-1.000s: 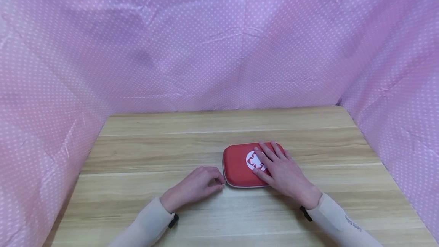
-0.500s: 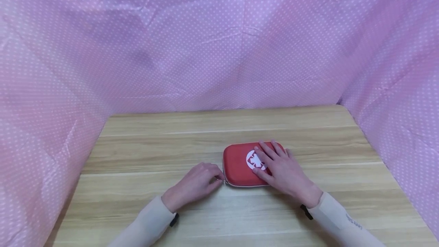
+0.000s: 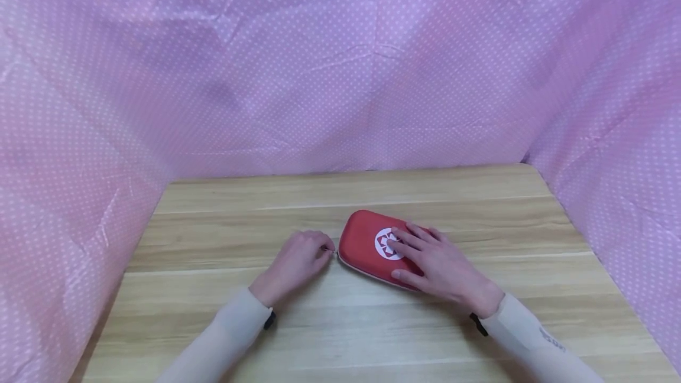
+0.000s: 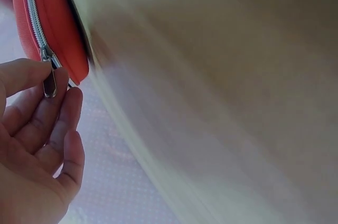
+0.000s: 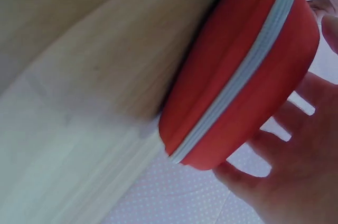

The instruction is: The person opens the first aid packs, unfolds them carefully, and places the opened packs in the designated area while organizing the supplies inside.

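A red zippered case (image 3: 364, 241) with a white round emblem lies tilted at an angle on the table. At its left corner my left hand (image 3: 295, 262) pinches the metal zipper pull (image 4: 50, 84) between thumb and index finger; the other fingers curl loosely below. Silvery zipper teeth (image 4: 33, 12) show along the side in the left wrist view. My right hand (image 3: 444, 265) rests spread over the right part of the lid, its fingers partly covering the emblem. From the right wrist view, the pale zipper band (image 5: 232, 86) runs closed along the near side.
The case sits on a wood-grain table (image 3: 239, 205). Pink polka-dot cloth (image 3: 319, 64) hangs behind the table and at both sides.
The case has turned clockwise, its left end swinging away from me. My left hand has moved up and slightly left with the zipper pull, while my right hand stays on the lid.
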`<action>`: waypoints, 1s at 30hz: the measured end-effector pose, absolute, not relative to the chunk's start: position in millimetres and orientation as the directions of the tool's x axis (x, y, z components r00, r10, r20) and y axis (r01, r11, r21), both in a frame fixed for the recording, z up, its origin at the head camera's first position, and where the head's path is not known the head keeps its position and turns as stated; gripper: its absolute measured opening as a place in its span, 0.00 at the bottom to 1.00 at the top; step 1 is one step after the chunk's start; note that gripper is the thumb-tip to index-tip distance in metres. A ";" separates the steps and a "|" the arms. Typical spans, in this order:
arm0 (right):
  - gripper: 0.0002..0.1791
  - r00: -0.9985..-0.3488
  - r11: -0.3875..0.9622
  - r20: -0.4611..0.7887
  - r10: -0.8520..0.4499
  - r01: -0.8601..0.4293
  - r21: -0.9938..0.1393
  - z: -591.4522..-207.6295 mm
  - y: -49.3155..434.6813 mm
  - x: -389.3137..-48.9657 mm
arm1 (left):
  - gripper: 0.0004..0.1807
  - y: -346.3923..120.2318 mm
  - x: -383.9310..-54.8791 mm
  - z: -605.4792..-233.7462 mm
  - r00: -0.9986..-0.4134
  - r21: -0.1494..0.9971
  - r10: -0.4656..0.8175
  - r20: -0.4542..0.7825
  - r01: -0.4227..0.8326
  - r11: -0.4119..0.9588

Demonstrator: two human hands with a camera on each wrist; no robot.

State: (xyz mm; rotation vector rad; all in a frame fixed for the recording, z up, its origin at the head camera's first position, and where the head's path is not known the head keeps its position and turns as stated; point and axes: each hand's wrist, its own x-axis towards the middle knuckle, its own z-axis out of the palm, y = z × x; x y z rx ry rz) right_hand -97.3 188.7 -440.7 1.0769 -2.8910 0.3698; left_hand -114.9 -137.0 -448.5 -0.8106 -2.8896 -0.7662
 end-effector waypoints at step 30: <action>0.37 -0.758 0.712 0.097 -0.644 -0.642 -0.285 -438.2 193.7 -83.5 | 0.05 -119.8 -187.7 -455.0 -0.955 0.617 0.285 0.088 0.277 0.737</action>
